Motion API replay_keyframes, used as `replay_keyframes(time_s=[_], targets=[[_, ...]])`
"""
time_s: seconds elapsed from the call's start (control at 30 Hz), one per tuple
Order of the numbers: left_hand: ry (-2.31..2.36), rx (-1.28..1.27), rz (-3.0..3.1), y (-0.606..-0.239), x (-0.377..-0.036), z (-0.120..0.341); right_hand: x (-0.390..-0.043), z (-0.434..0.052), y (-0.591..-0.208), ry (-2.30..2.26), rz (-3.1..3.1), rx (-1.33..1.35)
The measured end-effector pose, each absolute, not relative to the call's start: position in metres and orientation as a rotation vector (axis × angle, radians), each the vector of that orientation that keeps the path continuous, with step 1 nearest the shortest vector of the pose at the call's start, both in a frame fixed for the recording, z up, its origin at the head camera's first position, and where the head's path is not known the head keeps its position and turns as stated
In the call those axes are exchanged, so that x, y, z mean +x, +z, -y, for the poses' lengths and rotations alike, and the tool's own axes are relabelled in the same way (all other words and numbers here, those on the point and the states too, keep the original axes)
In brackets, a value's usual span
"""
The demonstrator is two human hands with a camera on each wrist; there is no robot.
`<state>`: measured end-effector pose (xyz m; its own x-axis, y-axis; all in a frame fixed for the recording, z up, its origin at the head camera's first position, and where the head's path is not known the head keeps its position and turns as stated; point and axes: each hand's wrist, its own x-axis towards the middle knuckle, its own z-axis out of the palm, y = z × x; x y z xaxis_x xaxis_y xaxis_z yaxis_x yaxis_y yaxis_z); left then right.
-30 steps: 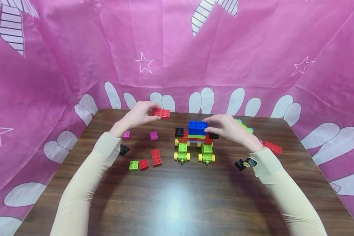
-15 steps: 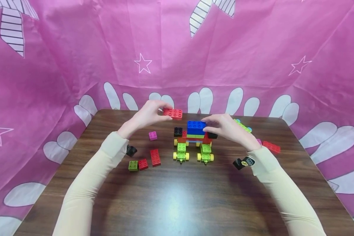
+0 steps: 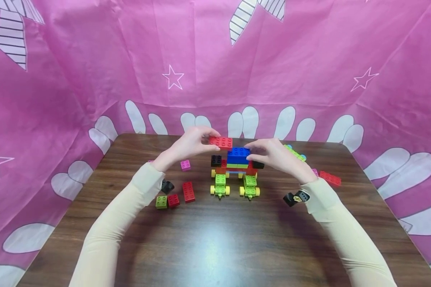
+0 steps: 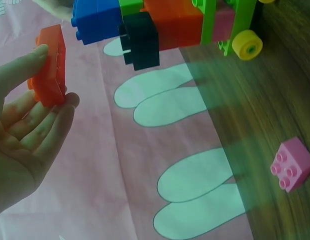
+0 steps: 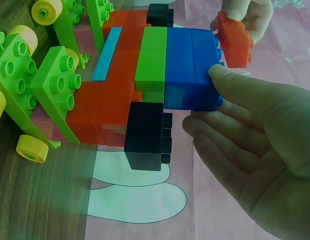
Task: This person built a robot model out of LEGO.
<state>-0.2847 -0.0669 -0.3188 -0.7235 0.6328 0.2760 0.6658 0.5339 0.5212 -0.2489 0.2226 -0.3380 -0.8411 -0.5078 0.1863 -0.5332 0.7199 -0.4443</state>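
Observation:
A brick model [image 3: 237,169] stands mid-table on two green wheel bases with yellow wheels. It has red, green and blue layers and a black brick on each side. My left hand [image 3: 192,144] pinches a red brick [image 3: 220,142] between thumb and fingers, just up-left of the blue top [image 3: 238,154]. The left wrist view shows the same red brick [image 4: 49,67] at my fingertips beside the model [image 4: 165,22]. My right hand [image 3: 273,155] grips the model from the right. In the right wrist view its thumb [image 5: 240,87] lies against the blue bricks [image 5: 190,70].
Loose bricks lie to the left of the model: pink [image 3: 185,165], long red [image 3: 188,191], small red [image 3: 173,200], green [image 3: 161,202] and a black piece [image 3: 167,186]. On the right are a red brick [image 3: 329,178], a green plate [image 3: 296,153] and a black piece [image 3: 296,197]. Pink cloth walls the table [image 3: 215,247].
My left hand has carried the red brick to the right, from the far left of the table to just beside the model's blue top. The right hand has stayed on the model.

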Motion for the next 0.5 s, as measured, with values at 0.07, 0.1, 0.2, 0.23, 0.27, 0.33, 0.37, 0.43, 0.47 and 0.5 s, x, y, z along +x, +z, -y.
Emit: replay_keyframes(time_s=[0.07, 0.1, 0.2, 0.23, 0.27, 0.33, 0.37, 0.43, 0.47, 0.5], targets=[[-0.942, -1.154, 2.704, -0.32, -0.285, 0.064, -0.249, -0.223, -0.338, 0.762, 2.865, 0.87], [-0.944, -1.162, 2.703, -0.321, -0.286, 0.063, -0.249, -0.223, -0.338, 0.761, 2.864, 0.871], [-0.95, -1.185, 2.696, -0.322, -0.287, 0.06, -0.249, -0.223, -0.339, 0.761, 2.862, 0.876], [-0.959, -1.197, 2.691, -0.323, -0.287, 0.058, -0.249, -0.223, -0.339, 0.761, 2.861, 0.876], [-0.963, -1.208, 2.684, -0.323, -0.287, 0.058, -0.249, -0.223, -0.339, 0.761, 2.86, 0.875], [-0.969, -1.224, 2.672, -0.323, -0.288, 0.056, -0.25, -0.223, -0.339, 0.761, 2.858, 0.876], [-0.976, -1.232, 2.667, -0.324, -0.287, 0.056, -0.25, -0.223, -0.339, 0.763, 2.857, 0.877], [-0.983, -1.242, 2.661, -0.325, -0.288, 0.055, -0.25, -0.223, -0.339, 0.762, 2.855, 0.88], [-0.984, -1.244, 2.661, -0.325, -0.288, 0.055, -0.25, -0.223, -0.339, 0.763, 2.854, 0.881], [-0.99, -1.246, 2.661, -0.325, -0.288, 0.054, -0.25, -0.224, -0.339, 0.763, 2.854, 0.882]])
